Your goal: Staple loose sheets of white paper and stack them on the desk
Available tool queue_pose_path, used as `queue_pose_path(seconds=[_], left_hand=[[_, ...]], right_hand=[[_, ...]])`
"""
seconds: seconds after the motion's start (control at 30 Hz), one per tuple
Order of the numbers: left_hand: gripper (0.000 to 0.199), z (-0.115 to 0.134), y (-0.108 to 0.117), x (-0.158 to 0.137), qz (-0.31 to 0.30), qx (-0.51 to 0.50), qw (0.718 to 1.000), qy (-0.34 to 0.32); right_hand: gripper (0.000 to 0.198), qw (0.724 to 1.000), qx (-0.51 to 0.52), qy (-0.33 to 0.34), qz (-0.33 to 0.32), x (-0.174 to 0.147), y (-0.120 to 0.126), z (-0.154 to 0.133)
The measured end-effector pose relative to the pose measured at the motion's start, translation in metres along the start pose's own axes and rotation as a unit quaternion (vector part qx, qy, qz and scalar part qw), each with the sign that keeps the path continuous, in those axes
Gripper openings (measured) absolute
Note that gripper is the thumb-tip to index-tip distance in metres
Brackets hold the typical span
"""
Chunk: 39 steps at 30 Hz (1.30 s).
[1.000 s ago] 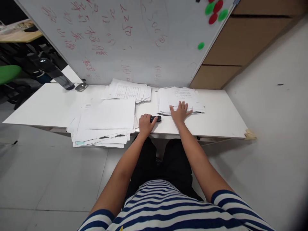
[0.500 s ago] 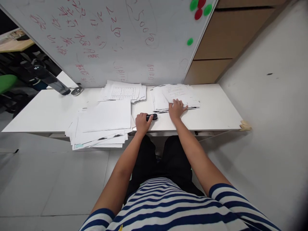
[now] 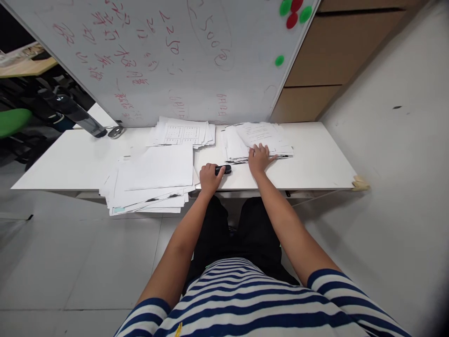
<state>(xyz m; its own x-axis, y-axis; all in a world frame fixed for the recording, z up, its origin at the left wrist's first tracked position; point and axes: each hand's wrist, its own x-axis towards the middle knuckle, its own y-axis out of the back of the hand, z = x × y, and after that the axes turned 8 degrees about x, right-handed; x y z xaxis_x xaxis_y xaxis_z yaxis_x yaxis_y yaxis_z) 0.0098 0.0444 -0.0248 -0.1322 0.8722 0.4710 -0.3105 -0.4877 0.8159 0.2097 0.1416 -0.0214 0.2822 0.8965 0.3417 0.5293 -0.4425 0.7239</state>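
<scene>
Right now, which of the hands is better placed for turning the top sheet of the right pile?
Probably the right hand: it rests at the near edge of the right pile. The left hand is farther from it and holds a black object.

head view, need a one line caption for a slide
Left hand holding a black object, right hand on printed papers, at a white desk below a whiteboard.

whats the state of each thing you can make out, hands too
black object: held, one end sticking out
left hand: closed around black object
right paper stack: uneven, top sheet askew
right hand: resting on right paper stack
near left paper stack: uneven, overhanging
rear paper stack: fanned
whiteboard: written on
</scene>
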Motion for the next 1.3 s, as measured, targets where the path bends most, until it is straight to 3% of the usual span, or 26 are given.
queue_pose_path(seconds=[0.3, 0.47, 0.57, 0.7, 0.83, 0.93, 1.03, 1.13, 1.2, 1.3], left_hand=[[0.038, 0.001, 0.002, 0.000, -0.010, 0.009, 1.000, 0.004], [0.038, 0.002, 0.002, -0.001, 0.002, 0.007, 1.000, 0.004], [0.037, 0.004, 0.003, -0.002, 0.023, -0.002, 1.000, 0.013], [0.043, 0.004, 0.006, -0.005, 0.063, -0.013, 0.997, 0.031], [0.062, 0.012, 0.023, -0.015, 0.076, -0.120, 0.989, -0.032], [0.077, 0.033, 0.044, -0.035, 0.041, -0.279, 0.959, -0.037], [0.070, 0.061, 0.068, -0.057, -0.092, -0.430, 0.898, -0.003], [0.053, 0.079, 0.084, -0.070, -0.204, -0.493, 0.843, 0.071], [0.047, 0.083, 0.090, -0.070, -0.215, -0.505, 0.828, 0.113], [0.047, 0.079, 0.096, -0.061, -0.165, -0.521, 0.822, 0.163]], right_hand=[[0.038, 0.999, 0.016, 0.031, -0.013, 0.001, 0.002, 0.002], [0.041, 0.988, 0.103, 0.108, -0.026, -0.017, 0.019, -0.009], [0.047, 0.979, 0.173, 0.095, 0.048, -0.049, 0.052, -0.017], [0.041, 0.954, 0.246, 0.084, 0.149, -0.089, 0.119, -0.018], [0.032, 0.957, 0.209, 0.178, 0.092, -0.104, 0.183, -0.011], [0.027, 0.955, 0.197, 0.218, 0.041, -0.111, 0.211, -0.007], [0.029, 0.955, 0.217, 0.192, 0.059, -0.118, 0.218, -0.009], [0.033, 0.957, 0.241, 0.141, 0.076, -0.120, 0.213, -0.011], [0.033, 0.953, 0.282, 0.096, 0.052, -0.119, 0.206, -0.010], [0.040, 0.929, 0.366, 0.017, -0.043, -0.122, 0.193, -0.003]])
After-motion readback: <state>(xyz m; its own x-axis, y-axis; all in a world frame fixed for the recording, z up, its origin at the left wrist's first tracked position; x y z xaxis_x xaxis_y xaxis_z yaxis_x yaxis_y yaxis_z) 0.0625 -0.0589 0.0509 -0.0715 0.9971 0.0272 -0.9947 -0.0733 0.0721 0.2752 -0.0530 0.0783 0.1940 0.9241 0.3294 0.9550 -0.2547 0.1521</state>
